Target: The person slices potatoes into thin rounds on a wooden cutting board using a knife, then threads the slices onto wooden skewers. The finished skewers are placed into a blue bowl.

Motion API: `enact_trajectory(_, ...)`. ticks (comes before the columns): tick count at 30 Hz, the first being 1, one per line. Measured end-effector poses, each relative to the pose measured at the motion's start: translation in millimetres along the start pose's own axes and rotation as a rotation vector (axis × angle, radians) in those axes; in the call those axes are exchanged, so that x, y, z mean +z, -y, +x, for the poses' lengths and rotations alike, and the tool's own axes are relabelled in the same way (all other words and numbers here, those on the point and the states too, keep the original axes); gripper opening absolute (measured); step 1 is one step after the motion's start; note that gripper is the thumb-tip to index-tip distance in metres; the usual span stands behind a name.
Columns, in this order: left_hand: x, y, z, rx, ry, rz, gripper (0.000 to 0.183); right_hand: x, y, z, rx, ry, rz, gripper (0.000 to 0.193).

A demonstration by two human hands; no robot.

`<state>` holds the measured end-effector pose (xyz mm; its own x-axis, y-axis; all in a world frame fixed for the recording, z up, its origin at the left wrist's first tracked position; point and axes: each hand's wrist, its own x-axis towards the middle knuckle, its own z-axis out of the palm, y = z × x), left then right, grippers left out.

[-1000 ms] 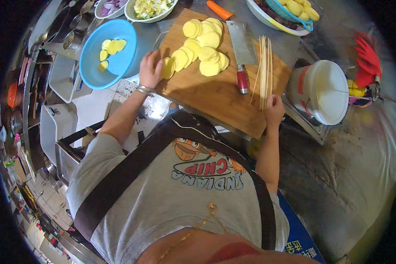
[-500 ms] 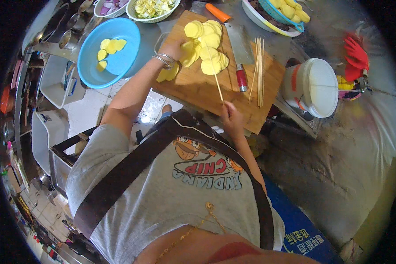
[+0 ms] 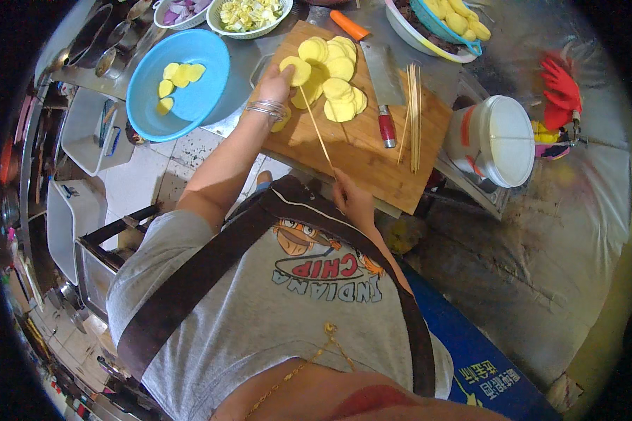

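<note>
My left hand [image 3: 274,85] pinches a round yellow potato slice [image 3: 295,71] above the left part of the wooden cutting board [image 3: 379,165]. In my right hand [image 3: 352,198], at the board's near edge, is a thin wooden skewer [image 3: 317,131], its far tip at the lower edge of that slice. Whether the tip has pierced it I cannot tell. Piles of potato slices [image 3: 340,68] lie on the board just beyond. Right of them rests a cleaver [image 3: 384,77] with a red handle, and beside it a bundle of loose skewers [image 3: 415,119].
A blue basin [image 3: 207,119] at the left holds several potato slices. Baskets of chopped cabbage [image 3: 249,15] and purple onion [image 3: 180,11] stand behind. A carrot [image 3: 350,25] lies at the board's far edge. A white bucket [image 3: 507,140] and red glove [image 3: 560,90] are at the right.
My left hand has lifted a potato slice from the pile. My right hand has drawn slightly left and nearer me, bringing the skewer's tip to that slice.
</note>
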<state>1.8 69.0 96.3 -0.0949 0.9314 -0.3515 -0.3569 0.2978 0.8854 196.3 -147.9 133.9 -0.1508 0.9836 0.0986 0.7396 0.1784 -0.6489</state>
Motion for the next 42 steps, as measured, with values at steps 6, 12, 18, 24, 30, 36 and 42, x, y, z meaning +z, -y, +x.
enact_trajectory(6,4.3,-5.5,-13.7,0.032,-0.049,0.199,0.03,-1.5,1.3,1.6,-0.06,-0.064,-0.024,0.042)
enact_trajectory(12,6.4,10.0,-19.3,0.309,-0.112,0.552,0.026,8.5,8.2,4.3,-0.121,-0.134,-0.509,0.038)
enact_trajectory(18,-0.7,28.9,-15.0,0.264,0.028,0.533,0.024,1.5,4.4,13.7,0.267,-0.022,0.437,0.033)
enact_trajectory(24,-10.5,23.8,-22.7,0.352,0.061,0.619,0.028,-4.7,0.4,18.6,0.209,-0.002,0.182,0.018)
enact_trajectory(30,19.7,37.3,-81.2,0.198,0.074,0.671,0.042,8.9,-5.8,31.5,0.331,0.01,0.592,0.02)
enact_trajectory(36,-13.0,33.2,-82.3,0.321,0.696,0.729,0.025,2.1,-28.6,24.9,0.634,-0.006,0.807,0.019)
enact_trajectory(42,-75.4,-6.3,-34.0,0.406,0.128,1.629,0.052,-2.1,-31.7,10.1,0.652,0.028,0.671,0.017)
